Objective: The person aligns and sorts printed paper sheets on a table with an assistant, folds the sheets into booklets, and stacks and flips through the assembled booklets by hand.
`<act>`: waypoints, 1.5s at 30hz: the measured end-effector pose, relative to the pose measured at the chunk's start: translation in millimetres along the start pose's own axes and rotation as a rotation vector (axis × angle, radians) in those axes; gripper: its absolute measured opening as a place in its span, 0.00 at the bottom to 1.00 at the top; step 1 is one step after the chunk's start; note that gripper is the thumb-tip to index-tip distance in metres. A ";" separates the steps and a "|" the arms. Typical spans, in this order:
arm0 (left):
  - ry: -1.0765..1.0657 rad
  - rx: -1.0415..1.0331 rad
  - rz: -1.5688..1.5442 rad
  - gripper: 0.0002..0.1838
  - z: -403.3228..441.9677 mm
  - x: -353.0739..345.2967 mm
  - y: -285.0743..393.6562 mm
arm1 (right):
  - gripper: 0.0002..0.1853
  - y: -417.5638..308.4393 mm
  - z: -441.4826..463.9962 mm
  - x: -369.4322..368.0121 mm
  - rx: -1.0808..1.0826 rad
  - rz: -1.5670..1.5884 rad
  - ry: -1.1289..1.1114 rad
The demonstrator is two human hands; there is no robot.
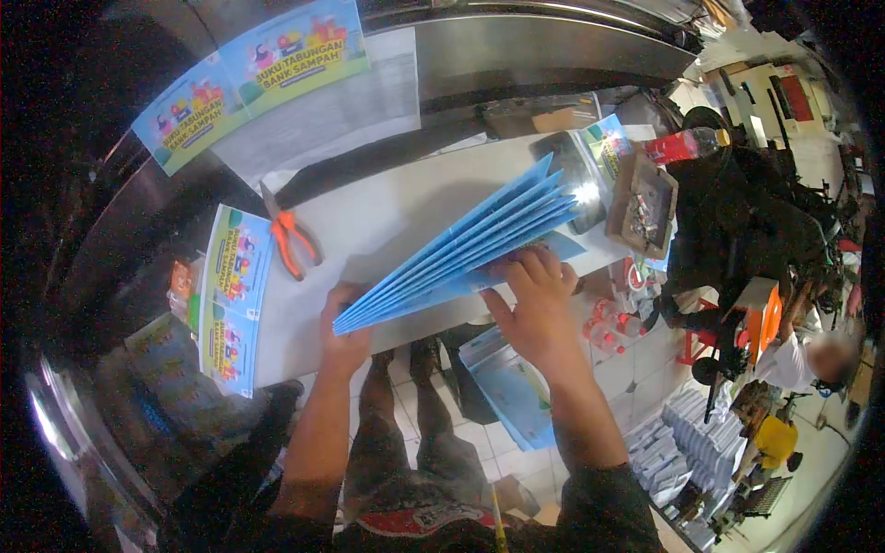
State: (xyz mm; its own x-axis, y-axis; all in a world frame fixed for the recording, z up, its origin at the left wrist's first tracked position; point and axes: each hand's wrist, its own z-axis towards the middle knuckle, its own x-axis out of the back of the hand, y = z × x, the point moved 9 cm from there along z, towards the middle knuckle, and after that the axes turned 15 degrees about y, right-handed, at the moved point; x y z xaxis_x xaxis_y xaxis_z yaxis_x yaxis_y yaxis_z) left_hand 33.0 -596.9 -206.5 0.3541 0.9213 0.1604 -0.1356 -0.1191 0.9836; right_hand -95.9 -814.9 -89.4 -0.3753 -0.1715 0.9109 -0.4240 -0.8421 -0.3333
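A fanned stack of folded blue sheets [461,241] stands over the pale worktop [369,207], its folds meeting at the lower left. My left hand [346,332] is closed round that folded end. At the lower right side of the stack, my right hand [535,300] holds the sheets, its fingertips partly hidden against them. Orange-handled pliers [291,241] lie on the worktop left of the stack. Printed booklet covers [232,300] rest at the worktop's left end.
More printed covers [295,55] and a grey sheet [341,115] lie at the back left. A wooden tray [643,205] and a red-labelled bottle [682,146] are at the right. Blue sheets [516,392] sit below the worktop. Another person [793,362] is far right.
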 end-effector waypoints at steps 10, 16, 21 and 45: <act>0.005 -0.030 -0.071 0.11 0.6 -0.2 5.0 | 0.16 11.3 -5.6 -6.9 -0.033 0.095 0.016; 0.005 -0.057 -0.016 0.11 0.6 0.3 6.1 | 0.14 9.3 -3.4 -3.8 0.066 0.088 0.044; 0.017 -0.048 0.029 0.11 1.7 1.4 6.9 | 0.14 8.8 -4.8 -4.4 0.081 0.056 0.044; 0.024 0.089 0.025 0.08 -0.8 4.4 -14.0 | 0.14 10.2 22.8 30.8 0.119 0.100 0.321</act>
State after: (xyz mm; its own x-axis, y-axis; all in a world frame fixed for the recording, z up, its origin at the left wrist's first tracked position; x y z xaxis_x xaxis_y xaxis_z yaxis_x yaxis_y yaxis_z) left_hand 35.7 -590.9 -219.6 0.3297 0.9259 0.1843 -0.0610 -0.1739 0.9829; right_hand -93.0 -840.4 -59.3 -0.6577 -0.1028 0.7462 -0.2801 -0.8863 -0.3689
